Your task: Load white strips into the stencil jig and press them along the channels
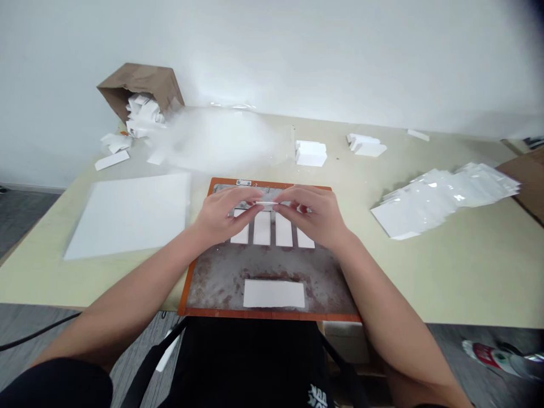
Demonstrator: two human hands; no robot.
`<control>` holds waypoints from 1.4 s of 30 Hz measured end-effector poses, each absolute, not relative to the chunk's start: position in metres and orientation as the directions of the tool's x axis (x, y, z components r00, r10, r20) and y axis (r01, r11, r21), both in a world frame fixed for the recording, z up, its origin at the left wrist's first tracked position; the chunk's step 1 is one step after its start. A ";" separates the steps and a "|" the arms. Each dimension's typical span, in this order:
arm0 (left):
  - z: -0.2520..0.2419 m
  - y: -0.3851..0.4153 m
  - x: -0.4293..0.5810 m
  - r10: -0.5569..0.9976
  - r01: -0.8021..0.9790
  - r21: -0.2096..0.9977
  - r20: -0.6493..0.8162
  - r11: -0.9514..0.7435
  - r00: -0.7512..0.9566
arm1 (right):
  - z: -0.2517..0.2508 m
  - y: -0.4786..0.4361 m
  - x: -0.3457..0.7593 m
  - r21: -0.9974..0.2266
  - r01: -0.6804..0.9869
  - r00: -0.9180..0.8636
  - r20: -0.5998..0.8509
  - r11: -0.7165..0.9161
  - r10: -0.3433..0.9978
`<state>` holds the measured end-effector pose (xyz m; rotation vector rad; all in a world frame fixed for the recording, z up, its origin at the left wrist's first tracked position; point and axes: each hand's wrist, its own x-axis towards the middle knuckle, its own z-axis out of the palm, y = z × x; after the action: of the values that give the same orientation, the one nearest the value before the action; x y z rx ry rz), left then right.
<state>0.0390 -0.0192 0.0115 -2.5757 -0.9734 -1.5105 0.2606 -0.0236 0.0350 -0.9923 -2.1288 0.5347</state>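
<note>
A thin white strip [267, 203], seen nearly edge-on, is pinched at its two ends by my hands. My left hand [223, 214] grips the left end between thumb and fingers. The right end is in the thumb and fingers of my right hand [312, 214]. Both hands are over a grey board [212, 277] with an orange border. Beneath them, several white rectangular pieces [262, 228] lie side by side on the board, partly covered by the hands. Closer to me, a wider white rectangle [274, 293] lies flat near the board's front edge.
A large white sheet [131, 212] lies left. An open cardboard box [172, 88] spills white pieces at the back left, beside cloudy plastic film [225, 139]. White stacks [311, 153] [368, 145] stand behind the board. Overlapping clear-wrapped white packets [425, 201] spread across the right.
</note>
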 end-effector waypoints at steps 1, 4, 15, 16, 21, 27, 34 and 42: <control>0.012 -0.020 0.039 0.521 0.504 0.309 0.775 -0.807 0.357 | 0.036 -0.024 0.261 -0.618 0.488 -0.455 0.422 0.616 0.784; 0.013 -0.019 0.038 0.546 0.491 0.340 0.749 -0.802 0.374 | 0.041 -0.022 0.268 -0.619 0.555 -0.378 0.408 0.556 0.831; 0.009 -0.010 0.032 0.558 0.508 0.335 0.734 -0.793 0.387 | 0.039 0.000 0.305 -0.711 0.639 -0.156 0.254 0.294 0.955; 0.008 -0.009 0.031 0.562 0.509 0.339 0.730 -0.791 0.388 | 0.038 0.001 0.306 -0.720 0.630 -0.161 0.248 0.293 0.955; 0.005 -0.006 0.029 0.517 0.474 0.312 0.756 -0.824 0.401 | 0.038 0.003 0.312 -0.739 0.602 -0.180 0.244 0.303 0.953; 0.004 -0.002 0.025 0.510 0.490 0.297 0.768 -0.819 0.387 | 0.050 0.001 0.343 -0.886 0.409 -0.105 0.191 0.218 0.976; 0.009 -0.004 0.027 0.503 0.467 0.294 0.752 -0.834 0.426 | 0.029 -0.016 0.377 -0.904 0.399 -0.233 -0.260 -0.152 0.937; 0.008 -0.002 0.026 0.495 0.455 0.290 0.750 -0.842 0.438 | 0.015 -0.015 0.382 -0.909 0.364 -0.237 -0.303 -0.205 0.923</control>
<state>0.0264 -0.0017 0.0077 -2.7022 -0.8932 -1.4335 0.3817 -0.0146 0.0148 -1.5173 -1.5558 1.4546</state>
